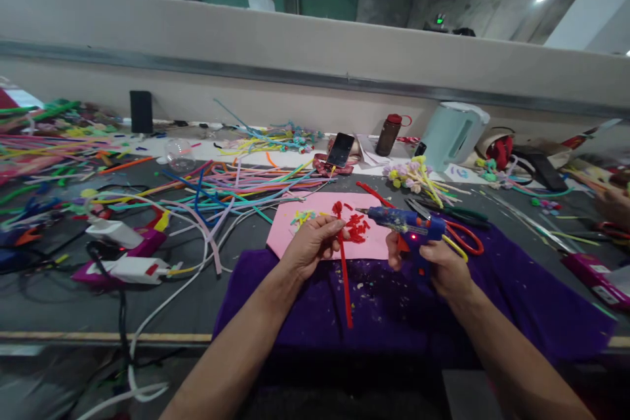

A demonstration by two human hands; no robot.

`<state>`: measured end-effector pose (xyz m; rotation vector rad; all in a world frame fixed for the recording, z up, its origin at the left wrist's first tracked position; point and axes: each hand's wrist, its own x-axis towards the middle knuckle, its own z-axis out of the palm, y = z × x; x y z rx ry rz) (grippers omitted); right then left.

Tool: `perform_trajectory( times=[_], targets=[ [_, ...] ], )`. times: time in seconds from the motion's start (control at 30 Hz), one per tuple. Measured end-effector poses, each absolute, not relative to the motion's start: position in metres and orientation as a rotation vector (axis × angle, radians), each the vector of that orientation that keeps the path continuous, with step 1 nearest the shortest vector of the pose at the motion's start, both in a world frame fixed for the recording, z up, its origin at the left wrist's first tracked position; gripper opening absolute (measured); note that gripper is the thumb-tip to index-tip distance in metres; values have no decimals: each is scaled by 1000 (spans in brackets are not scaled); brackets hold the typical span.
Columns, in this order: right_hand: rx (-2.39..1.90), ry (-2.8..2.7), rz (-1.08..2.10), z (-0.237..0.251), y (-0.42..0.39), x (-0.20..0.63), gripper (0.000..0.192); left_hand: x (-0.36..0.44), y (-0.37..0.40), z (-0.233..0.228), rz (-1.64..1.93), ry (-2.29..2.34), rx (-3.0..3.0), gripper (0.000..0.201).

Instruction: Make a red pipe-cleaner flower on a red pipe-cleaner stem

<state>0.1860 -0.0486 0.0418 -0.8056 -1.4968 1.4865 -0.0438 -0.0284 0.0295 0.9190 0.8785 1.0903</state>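
My left hand [319,239] pinches a red pipe cleaner [346,289] near its top, where a small red tuft shows; the stem hangs downward. In my right hand [445,266] is a blue hot glue gun [401,218], a red light glowing on its body and its nozzle aimed left at the tuft. Short red cut pieces [358,230] lie between the hands on a pink sheet [290,236]. Small yellow and teal bits [301,216] rest on the same sheet, left of them. Beneath everything is a purple cloth [251,282].
Many coloured pipe cleaners [256,178] spread across the table's left. Power strips with white plugs [138,269] trail cables there. Right of the sheet lie red-handled scissors [465,236]. Behind stand a phone [340,148], a bottle [388,136] and a mint kettle [450,134]. Another person's hand [613,200] shows far right.
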Motion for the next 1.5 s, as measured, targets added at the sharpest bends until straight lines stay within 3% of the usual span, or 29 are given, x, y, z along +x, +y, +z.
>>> perform_trajectory(
  times=[0.67,1.5],
  targets=[
    [-819,-1629,1260,20,-59,168,49,-40,-29,27,1021,882,976,27],
    [-844,-1700,1121,24,-58,165,41,-34,-35,34,1087,1041,1006,31]
  ],
)
